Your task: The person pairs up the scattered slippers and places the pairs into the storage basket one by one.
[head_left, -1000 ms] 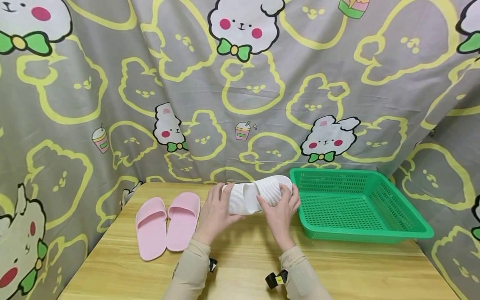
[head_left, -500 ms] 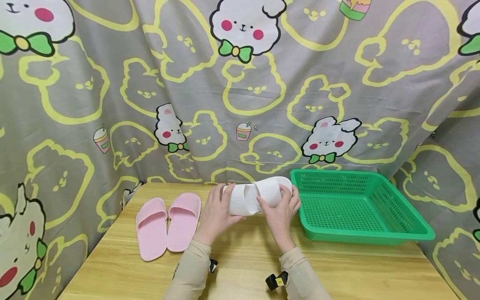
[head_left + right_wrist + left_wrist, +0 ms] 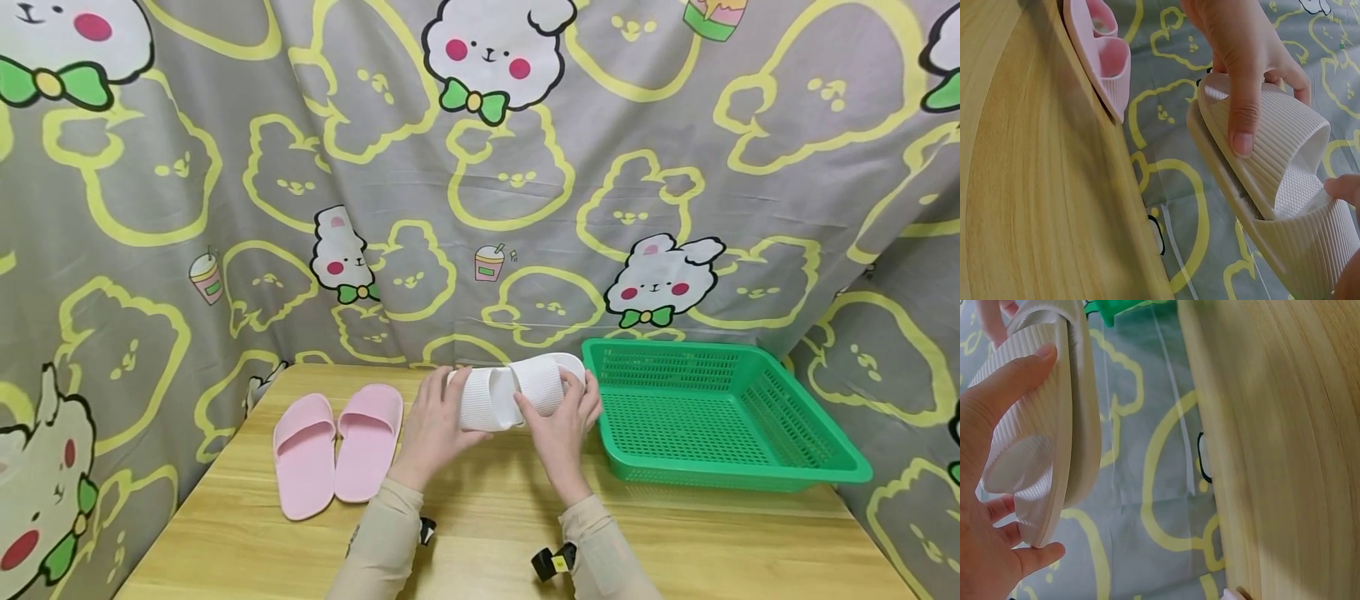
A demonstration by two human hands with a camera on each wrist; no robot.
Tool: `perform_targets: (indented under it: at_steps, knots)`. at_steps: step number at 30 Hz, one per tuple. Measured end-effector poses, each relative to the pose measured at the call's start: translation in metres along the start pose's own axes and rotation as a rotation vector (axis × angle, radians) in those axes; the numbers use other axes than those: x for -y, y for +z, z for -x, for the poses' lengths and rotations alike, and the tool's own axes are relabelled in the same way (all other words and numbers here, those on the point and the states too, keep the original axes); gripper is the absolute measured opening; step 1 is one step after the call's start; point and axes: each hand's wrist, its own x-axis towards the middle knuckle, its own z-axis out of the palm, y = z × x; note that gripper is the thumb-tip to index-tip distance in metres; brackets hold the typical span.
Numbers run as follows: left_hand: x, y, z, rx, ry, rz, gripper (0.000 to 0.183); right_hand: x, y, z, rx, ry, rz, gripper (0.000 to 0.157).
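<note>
In the head view, the left hand (image 3: 438, 417) and right hand (image 3: 562, 417) grip a pair of white slippers (image 3: 477, 402) between them, fingers bent round opposite ends; moulded foam or soft plastic, I'd judge, so light, pliant and hardly fragile. Left of the grip lie pink slippers (image 3: 303, 458), smooth and open-toed; just right of it, a stiff green basket (image 3: 742, 477) of perforated plastic; beneath and nearer, a wood-grained table (image 3: 487, 533); behind, a printed grey curtain (image 3: 517, 196). In the left wrist view, the left thumb lies across a finely ribbed strap (image 3: 1013, 400), with fingertips at the sole's edge and two thick, rounded soles overlapping. In the right wrist view, the right thumb touches the strap rim nearest it, by a dimpled footbed (image 3: 1291, 197); the other right fingers are mostly hidden. Ribs should resist slipping; pinching strap and sole together looks the surest hold, as the two could slide apart.
</note>
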Motion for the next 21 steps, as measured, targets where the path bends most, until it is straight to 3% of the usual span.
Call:
perform_targets:
  at_steps: [6,16,21]
  knots:
    - [0.005,0.000,0.000,0.003,-0.018,0.024,0.110,0.001,0.000,-0.002,0.027,-0.006,0.019,0.076]
    - [0.013,-0.002,0.000,0.018,-0.049,0.076,0.110,0.004,-0.007,-0.004,0.158,0.011,0.080,0.089]
    - [0.017,-0.004,0.000,0.036,-0.076,0.100,0.111,0.003,-0.008,-0.005,0.191,-0.024,0.092,0.089]
